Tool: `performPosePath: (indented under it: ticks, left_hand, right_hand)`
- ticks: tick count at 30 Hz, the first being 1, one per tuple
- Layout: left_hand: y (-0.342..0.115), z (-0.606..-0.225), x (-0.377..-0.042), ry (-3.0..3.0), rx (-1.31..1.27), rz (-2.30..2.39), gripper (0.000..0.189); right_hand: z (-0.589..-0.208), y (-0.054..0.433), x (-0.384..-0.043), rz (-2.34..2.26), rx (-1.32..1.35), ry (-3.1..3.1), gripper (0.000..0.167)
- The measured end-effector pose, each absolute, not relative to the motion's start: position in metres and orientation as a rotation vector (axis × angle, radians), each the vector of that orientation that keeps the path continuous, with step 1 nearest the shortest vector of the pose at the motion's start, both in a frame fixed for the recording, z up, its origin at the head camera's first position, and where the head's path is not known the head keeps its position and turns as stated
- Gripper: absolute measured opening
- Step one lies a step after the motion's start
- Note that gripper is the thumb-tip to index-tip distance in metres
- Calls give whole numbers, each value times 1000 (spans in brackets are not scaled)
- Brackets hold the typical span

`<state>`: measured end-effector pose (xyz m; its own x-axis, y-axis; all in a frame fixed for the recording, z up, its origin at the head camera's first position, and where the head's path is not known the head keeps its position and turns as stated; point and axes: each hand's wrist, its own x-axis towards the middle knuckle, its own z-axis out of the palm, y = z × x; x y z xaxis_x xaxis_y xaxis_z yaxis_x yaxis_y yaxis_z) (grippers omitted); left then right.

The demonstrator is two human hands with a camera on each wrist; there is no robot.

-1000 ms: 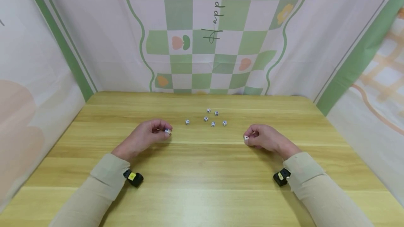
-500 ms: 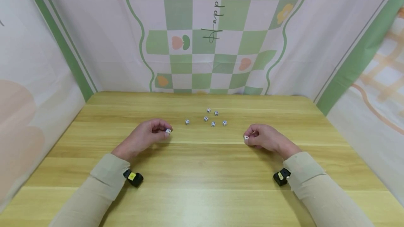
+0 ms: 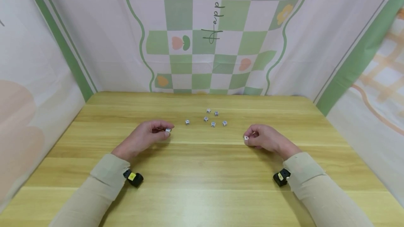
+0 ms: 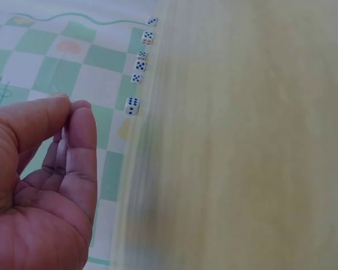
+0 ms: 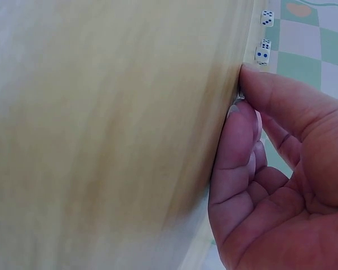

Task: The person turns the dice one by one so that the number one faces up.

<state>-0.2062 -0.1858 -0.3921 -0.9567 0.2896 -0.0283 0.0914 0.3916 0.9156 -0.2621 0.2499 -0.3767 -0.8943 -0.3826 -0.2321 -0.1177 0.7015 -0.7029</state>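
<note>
My left hand (image 3: 148, 136) is left of the table's middle, pinching a small white die (image 3: 168, 130) with dark pips between thumb and fingers. In the left wrist view the fingertips of the left hand (image 4: 50, 169) hide that die. On the other side my right hand (image 3: 266, 138) pinches a second white die (image 3: 246, 138) low over the wood. The right wrist view shows the right hand (image 5: 276, 169) with thumb and index tip together at the tabletop, only a sliver of its die showing. Between the hands, a single die (image 3: 187, 122) lies nearest the left fingers.
Several more dice lie loosely grouped farther back, among them a die (image 3: 213, 124) at the front and a die (image 3: 224, 123) at the right. The wooden table (image 3: 202, 174) ends at a hanging checkered cloth (image 3: 205, 59). Each cuff carries a black wrist camera (image 3: 134, 178).
The die in my left fingers has turned, showing a different face, and the index finger has straightened slightly. The right hand and the loose dice have stayed where they were.
</note>
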Motion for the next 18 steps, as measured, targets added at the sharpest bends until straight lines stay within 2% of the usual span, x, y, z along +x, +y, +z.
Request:
performPosePath:
  ticks: [18]
  left_hand:
    - [-186, -392, -207, 2477, 288, 1581, 25]
  right_hand:
    - [-377, 250, -262, -1001, -397, 2558, 17]
